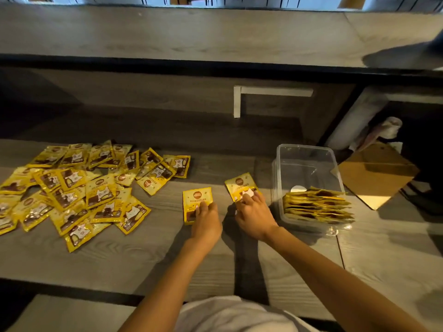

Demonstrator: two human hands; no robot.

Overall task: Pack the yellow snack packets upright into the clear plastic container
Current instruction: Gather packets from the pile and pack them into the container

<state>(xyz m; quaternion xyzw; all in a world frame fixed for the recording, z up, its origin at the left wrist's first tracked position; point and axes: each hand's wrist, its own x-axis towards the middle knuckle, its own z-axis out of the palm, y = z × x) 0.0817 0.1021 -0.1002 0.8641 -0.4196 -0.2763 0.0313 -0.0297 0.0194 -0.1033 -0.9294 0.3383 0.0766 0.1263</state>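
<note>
A clear rectangular plastic container (309, 150) on the grey wood-grain surface (143, 257) holds a row of yellow snack packets (316, 207) standing on edge at its near end. Just beside it, the right hand (254, 216) and left hand (206, 222) each press loosely spread fingers on a flat yellow packet; a loose heap of yellow packets (79, 188) lies well left.

Looks like a shop or stockroom packing spot: grey wood-grain desk (143, 259) under a raised counter ledge (191, 32), a bulk heap of identical yellow packets (79, 188), flat cardboard (376, 173) lying alongside.
</note>
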